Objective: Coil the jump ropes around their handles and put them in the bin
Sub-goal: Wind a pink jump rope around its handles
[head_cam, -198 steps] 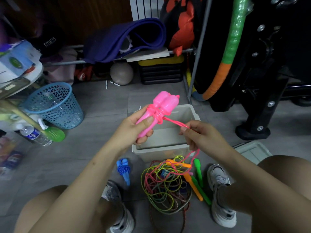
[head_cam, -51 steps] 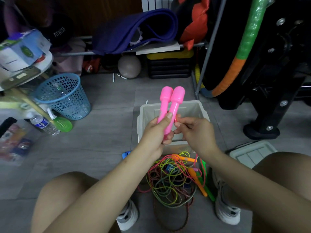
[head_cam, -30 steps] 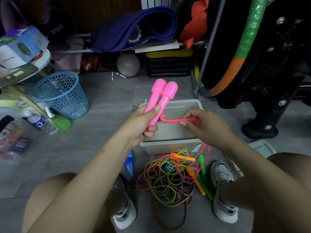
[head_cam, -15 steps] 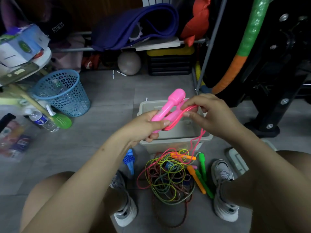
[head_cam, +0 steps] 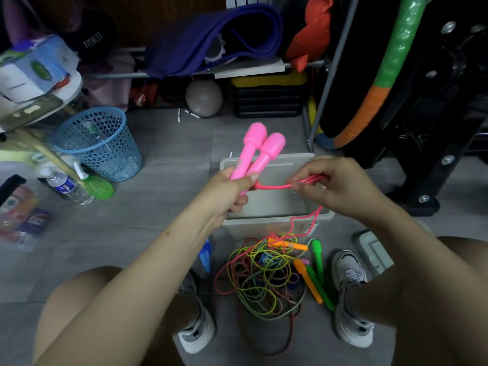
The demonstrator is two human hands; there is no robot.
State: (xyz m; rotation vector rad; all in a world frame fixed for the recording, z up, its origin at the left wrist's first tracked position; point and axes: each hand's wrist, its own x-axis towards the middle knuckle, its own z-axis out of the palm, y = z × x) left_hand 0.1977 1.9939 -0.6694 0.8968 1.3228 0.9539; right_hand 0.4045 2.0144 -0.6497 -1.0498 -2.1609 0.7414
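The two pink handles are gripped side by side in the left hand, their round ends tilted up and away above the bin. From just below that grip the pink rope is drawn level across to the right hand, where it is pinched between curled fingers; the slack drops past the bin's near rim into the tangle of ropes on the floor below both hands. The coiling step appears to be barely begun, since no turns can be seen on the handles. Next, the taut length would need to be carried round both handles while tension is kept. The handles' lower ends are hidden inside the left fist, and a blue handle is half covered by the left forearm.
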